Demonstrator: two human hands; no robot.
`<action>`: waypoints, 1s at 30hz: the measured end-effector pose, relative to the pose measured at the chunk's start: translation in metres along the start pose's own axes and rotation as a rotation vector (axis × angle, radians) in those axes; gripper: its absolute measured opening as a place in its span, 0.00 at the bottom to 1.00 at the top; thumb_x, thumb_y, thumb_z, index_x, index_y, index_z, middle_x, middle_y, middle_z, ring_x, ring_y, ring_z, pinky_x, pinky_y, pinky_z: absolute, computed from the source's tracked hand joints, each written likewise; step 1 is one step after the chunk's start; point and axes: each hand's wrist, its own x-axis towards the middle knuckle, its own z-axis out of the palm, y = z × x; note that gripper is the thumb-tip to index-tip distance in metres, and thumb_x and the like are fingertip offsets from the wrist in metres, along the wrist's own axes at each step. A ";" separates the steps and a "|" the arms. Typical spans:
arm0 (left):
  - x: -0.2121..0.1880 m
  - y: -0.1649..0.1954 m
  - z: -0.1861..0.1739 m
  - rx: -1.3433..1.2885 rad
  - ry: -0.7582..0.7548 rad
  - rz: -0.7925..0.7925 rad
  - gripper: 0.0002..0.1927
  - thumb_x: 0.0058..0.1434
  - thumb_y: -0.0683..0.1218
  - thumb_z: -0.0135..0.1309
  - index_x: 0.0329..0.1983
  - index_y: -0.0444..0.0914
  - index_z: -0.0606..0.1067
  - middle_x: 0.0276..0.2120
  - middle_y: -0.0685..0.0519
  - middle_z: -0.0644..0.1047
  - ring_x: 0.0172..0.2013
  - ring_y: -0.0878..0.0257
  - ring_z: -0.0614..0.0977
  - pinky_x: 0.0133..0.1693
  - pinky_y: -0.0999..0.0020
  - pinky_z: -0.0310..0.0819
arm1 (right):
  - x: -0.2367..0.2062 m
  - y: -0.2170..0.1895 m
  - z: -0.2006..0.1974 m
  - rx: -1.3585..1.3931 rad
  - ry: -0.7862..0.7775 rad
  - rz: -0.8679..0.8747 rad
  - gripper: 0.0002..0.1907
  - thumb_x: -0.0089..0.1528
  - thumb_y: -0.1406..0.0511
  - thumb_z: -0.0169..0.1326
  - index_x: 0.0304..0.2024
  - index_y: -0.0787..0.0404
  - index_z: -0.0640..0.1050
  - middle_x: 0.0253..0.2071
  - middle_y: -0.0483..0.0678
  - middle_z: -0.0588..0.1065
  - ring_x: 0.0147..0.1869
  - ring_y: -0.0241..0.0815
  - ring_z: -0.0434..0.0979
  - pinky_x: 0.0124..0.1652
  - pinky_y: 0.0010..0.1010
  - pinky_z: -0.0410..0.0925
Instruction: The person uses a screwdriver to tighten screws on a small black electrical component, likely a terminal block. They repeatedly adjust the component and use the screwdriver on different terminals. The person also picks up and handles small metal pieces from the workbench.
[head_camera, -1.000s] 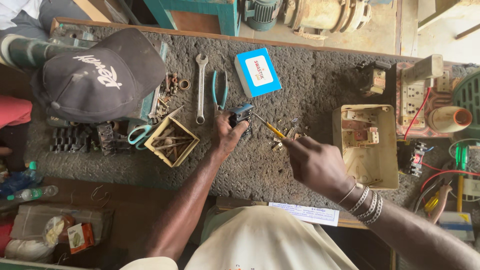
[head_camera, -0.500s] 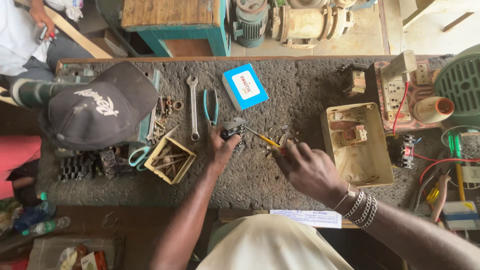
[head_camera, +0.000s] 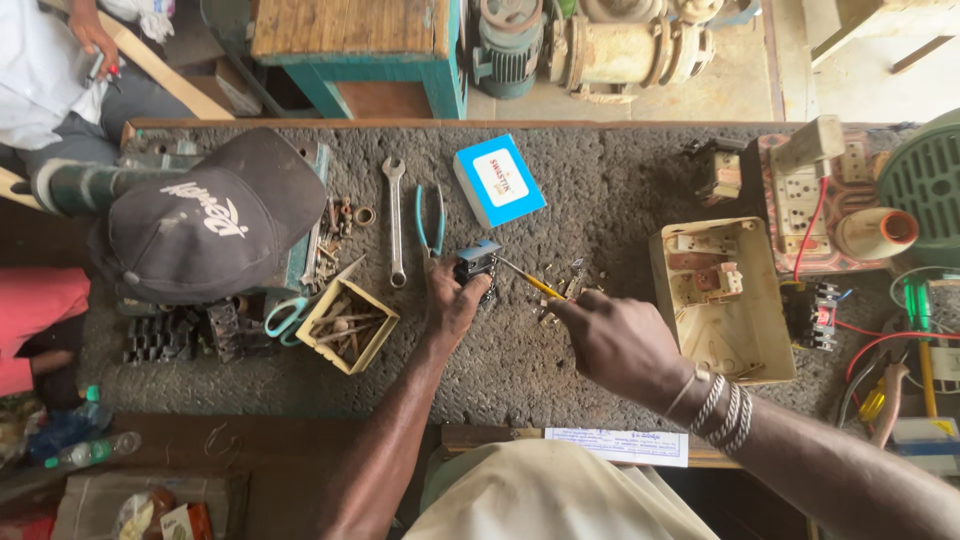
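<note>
**Screwdriver at a small electrical part, mid-desk**

From where I stood, the person's left hand (head_camera: 455, 300) lay flat-ish on the grey desk (head_camera: 620, 180), fingers (head_camera: 440, 272) clamped over a small dark switch part (head_camera: 477, 262) w/ a blue top, pinning it down approx. in the middle of the work area. The right hand (head_camera: 615, 340) had its fingers clenched round the handle end of a yellow-shafted screwdriver (head_camera: 528, 282), tip angled up-left & touching the part's right side. Whether the tip sat in a screw head I couldn't tell; too small.

Just beside the tip lay loose bits of metal hardware (head_camera: 570, 285). Behind the part: blue-handled pliers (head_camera: 431, 218), an open-end spanner (head_camera: 395, 220), a blue & white box (head_camera: 498, 180). To the right, well apart, a cream switch-box housing (head_camera: 725, 300) lay open. To the left, a small cardboard tray of screws (head_camera: 348, 325), scissors (head_camera: 290, 315), a dark cap (head_camera: 205, 220) over a vise.

My view on doing it well: keep the left hand pressing straight down so the part can't twist, hold the driver in line w/ the screw rather than slanted, turn slowly w/ steady push so the tip won't slip toward the holding fingers. Loose hardware nearby could scatter if the wrist swept it.
</note>
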 end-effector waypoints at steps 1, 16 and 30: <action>0.001 0.000 0.000 0.003 -0.002 -0.003 0.17 0.52 0.45 0.55 0.45 0.37 0.79 0.29 0.56 0.74 0.27 0.68 0.75 0.27 0.68 0.76 | 0.001 0.001 -0.002 0.078 0.037 0.035 0.20 0.61 0.67 0.51 0.56 0.55 0.78 0.31 0.53 0.76 0.24 0.49 0.78 0.24 0.41 0.72; 0.004 0.011 -0.005 -0.314 0.086 -0.186 0.13 0.57 0.42 0.59 0.45 0.33 0.80 0.38 0.50 0.82 0.35 0.64 0.83 0.36 0.67 0.83 | -0.025 -0.005 0.027 -0.030 0.408 -0.009 0.17 0.61 0.64 0.56 0.53 0.54 0.78 0.38 0.44 0.78 0.34 0.43 0.78 0.27 0.35 0.73; 0.002 0.015 -0.006 -0.355 0.079 -0.218 0.16 0.55 0.43 0.60 0.46 0.35 0.79 0.38 0.51 0.81 0.36 0.64 0.84 0.34 0.67 0.84 | -0.025 -0.005 0.037 -0.105 0.353 -0.026 0.24 0.54 0.66 0.61 0.54 0.51 0.78 0.46 0.42 0.78 0.39 0.43 0.77 0.30 0.35 0.73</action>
